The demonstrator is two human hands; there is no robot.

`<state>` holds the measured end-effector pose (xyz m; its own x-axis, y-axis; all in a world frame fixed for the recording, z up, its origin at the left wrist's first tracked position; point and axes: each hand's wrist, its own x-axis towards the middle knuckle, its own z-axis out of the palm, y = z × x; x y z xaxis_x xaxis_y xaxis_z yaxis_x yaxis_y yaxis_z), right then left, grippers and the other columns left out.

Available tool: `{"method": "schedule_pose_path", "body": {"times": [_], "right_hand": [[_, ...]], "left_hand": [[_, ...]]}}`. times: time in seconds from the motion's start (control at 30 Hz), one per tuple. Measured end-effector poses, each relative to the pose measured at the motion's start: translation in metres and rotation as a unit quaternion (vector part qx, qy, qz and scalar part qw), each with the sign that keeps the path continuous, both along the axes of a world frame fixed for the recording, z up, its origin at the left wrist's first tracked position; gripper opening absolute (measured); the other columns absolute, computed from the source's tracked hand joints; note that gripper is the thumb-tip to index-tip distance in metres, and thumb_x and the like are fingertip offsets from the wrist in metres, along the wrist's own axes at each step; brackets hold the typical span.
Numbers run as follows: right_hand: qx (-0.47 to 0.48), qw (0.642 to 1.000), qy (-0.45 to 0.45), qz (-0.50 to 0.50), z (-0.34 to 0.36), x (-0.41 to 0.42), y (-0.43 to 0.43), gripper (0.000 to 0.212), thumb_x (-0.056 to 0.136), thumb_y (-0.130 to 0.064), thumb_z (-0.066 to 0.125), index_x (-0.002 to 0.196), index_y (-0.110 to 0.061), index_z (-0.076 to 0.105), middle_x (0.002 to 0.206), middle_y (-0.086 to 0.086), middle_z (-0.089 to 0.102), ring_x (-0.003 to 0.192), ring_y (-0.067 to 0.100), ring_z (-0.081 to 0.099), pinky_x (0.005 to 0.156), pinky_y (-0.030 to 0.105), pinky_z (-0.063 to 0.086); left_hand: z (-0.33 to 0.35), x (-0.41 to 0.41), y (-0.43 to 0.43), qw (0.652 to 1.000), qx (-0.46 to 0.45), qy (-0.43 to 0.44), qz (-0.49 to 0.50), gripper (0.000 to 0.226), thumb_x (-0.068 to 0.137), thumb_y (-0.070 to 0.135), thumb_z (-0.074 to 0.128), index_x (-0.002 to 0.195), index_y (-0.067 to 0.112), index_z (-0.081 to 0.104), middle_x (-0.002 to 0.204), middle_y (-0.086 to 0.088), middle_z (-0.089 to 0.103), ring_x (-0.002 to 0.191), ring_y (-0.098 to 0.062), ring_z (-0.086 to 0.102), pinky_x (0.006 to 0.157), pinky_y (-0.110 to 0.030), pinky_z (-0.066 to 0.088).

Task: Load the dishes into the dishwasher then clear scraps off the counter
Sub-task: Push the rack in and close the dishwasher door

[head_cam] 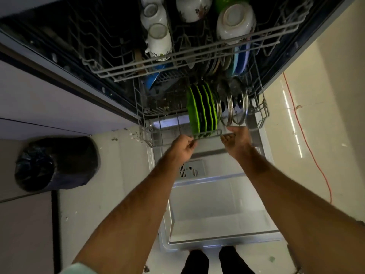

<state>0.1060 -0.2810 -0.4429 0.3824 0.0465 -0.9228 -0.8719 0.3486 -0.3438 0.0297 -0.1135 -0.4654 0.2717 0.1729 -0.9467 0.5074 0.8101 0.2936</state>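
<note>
View from above the open dishwasher, places given from the lower rack (263, 115). Nearest the viewer, two dark feet (197, 260) stand at the outer edge of the dropped door (213, 210), whose inner panel lies bare between that edge and the rack front, apart from the detergent dispenser (192, 169) just below the hands. Left hand (182, 148) and right hand (238, 142) each curl their fingers round the rack's front rail, one at either end of its central handle bar. The rack front overhangs the door's hinge end. Inside, just behind the rail, green plates (201, 109) stand on edge in a row; glass lids (235, 107) stand upright beside them to the right. The rack's left half shows open wire. Above and beyond, the upper rack (138, 65) carries inverted white cups (159, 39) and a white bowl (235, 20). Left of the rack, a lined bin (57, 163) stands on the floor, with scattered scraps (134, 134) between. To the right, an orange cord (308, 143) crosses open tile.
</note>
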Motion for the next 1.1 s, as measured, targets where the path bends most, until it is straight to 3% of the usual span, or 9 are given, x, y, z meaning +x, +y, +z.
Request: {"method": "schedule_pose_path", "body": {"times": [0.1, 0.17, 0.27, 0.4, 0.57, 0.67, 0.73, 0.9, 1.1], "right_hand": [[0.043, 0.998, -0.035, -0.008, 0.017, 0.024, 0.018, 0.022, 0.095, 0.005, 0.04, 0.087, -0.013, 0.05, 0.063, 0.003, 0.05, 0.054, 0.009, 0.056, 0.078, 0.025, 0.048], [0.046, 0.997, -0.06, 0.003, 0.018, 0.037, 0.029, 0.03, 0.096, 0.002, 0.039, 0.076, -0.019, 0.046, 0.046, -0.003, 0.047, 0.041, 0.008, 0.048, 0.087, 0.031, 0.044], [0.025, 0.996, -0.082, 0.024, 0.014, 0.05, 0.038, 0.029, 0.095, -0.003, 0.04, 0.074, -0.019, 0.051, 0.058, 0.0, 0.047, 0.059, 0.012, 0.045, 0.109, 0.043, 0.038], [0.034, 0.99, -0.109, 0.088, 0.017, 0.046, 0.048, 0.028, 0.091, 0.003, 0.044, 0.072, -0.018, 0.047, 0.069, 0.004, 0.045, 0.068, 0.014, 0.043, 0.098, 0.045, 0.048], [0.055, 0.992, -0.078, 0.078, 0.011, 0.022, 0.039, 0.032, 0.098, -0.002, 0.053, 0.13, -0.003, 0.056, 0.132, 0.006, 0.066, 0.121, 0.017, 0.058, 0.108, 0.047, 0.042], [0.044, 0.993, -0.068, 0.08, 0.017, 0.011, 0.03, 0.039, 0.101, -0.003, 0.049, 0.14, -0.001, 0.051, 0.138, 0.008, 0.063, 0.136, 0.021, 0.052, 0.113, 0.049, 0.041], [0.043, 0.993, -0.07, 0.081, 0.02, 0.005, 0.025, 0.038, 0.103, -0.005, 0.045, 0.141, 0.0, 0.051, 0.138, 0.008, 0.063, 0.137, 0.022, 0.052, 0.113, 0.048, 0.042], [0.056, 0.989, -0.099, 0.093, 0.018, -0.027, 0.008, 0.039, 0.106, -0.013, 0.042, 0.143, -0.003, 0.047, 0.138, 0.009, 0.063, 0.131, 0.023, 0.056, 0.111, 0.047, 0.045], [0.031, 0.997, -0.033, 0.068, 0.013, -0.124, -0.033, 0.025, 0.099, -0.008, 0.05, 0.121, -0.006, 0.061, 0.127, 0.014, 0.07, 0.119, 0.028, 0.065, 0.106, 0.046, 0.049]], "left_hand": [[0.001, 0.031, 0.01, 0.999, 0.028, -0.027, -0.001, 0.022, 0.098, -0.015, 0.039, 0.091, 0.0, 0.053, 0.088, -0.013, 0.053, 0.08, -0.018, 0.054, 0.066, -0.024, 0.05], [0.0, 0.048, 0.013, 0.998, 0.049, -0.047, -0.017, 0.026, 0.096, -0.019, 0.04, 0.092, 0.003, 0.054, 0.086, -0.011, 0.054, 0.079, -0.016, 0.055, 0.06, -0.02, 0.05], [0.004, 0.069, 0.023, 0.992, 0.09, -0.071, -0.06, 0.035, 0.094, -0.021, 0.037, 0.076, 0.007, 0.049, 0.08, -0.006, 0.051, 0.073, -0.011, 0.051, 0.058, -0.019, 0.048], [0.012, 0.09, 0.039, 0.981, 0.131, -0.09, -0.106, 0.041, 0.093, -0.022, 0.034, 0.076, 0.014, 0.045, 0.072, 0.0, 0.054, 0.071, -0.007, 0.048, 0.065, -0.019, 0.044], [0.03, 0.092, 0.055, 0.981, 0.112, -0.141, -0.067, 0.046, 0.092, -0.027, 0.028, 0.092, 0.013, 0.05, 0.101, -0.001, 0.052, 0.107, -0.015, 0.051, 0.088, -0.027, 0.041], [0.04, 0.087, 0.057, 0.98, 0.082, -0.171, -0.055, 0.063, 0.093, -0.028, 0.025, 0.145, 0.003, 0.04, 0.151, -0.01, 0.043, 0.145, -0.022, 0.037, 0.102, -0.029, 0.039], [0.048, 0.086, 0.052, 0.977, 0.08, -0.186, -0.063, 0.07, 0.092, -0.029, 0.022, 0.154, 0.004, 0.029, 0.163, -0.011, 0.029, 0.151, -0.023, 0.028, 0.113, -0.033, 0.034], [0.058, 0.053, 0.025, 0.978, 0.065, -0.176, -0.087, 0.052, 0.095, -0.022, 0.03, 0.134, 0.007, 0.05, 0.119, -0.003, 0.058, 0.104, -0.013, 0.055, 0.082, -0.023, 0.046], [0.04, -0.074, -0.034, 0.983, 0.08, -0.031, -0.163, 0.02, 0.096, -0.004, 0.054, 0.103, 0.011, 0.065, 0.093, -0.006, 0.064, 0.082, -0.013, 0.061, 0.077, -0.026, 0.053]]}}
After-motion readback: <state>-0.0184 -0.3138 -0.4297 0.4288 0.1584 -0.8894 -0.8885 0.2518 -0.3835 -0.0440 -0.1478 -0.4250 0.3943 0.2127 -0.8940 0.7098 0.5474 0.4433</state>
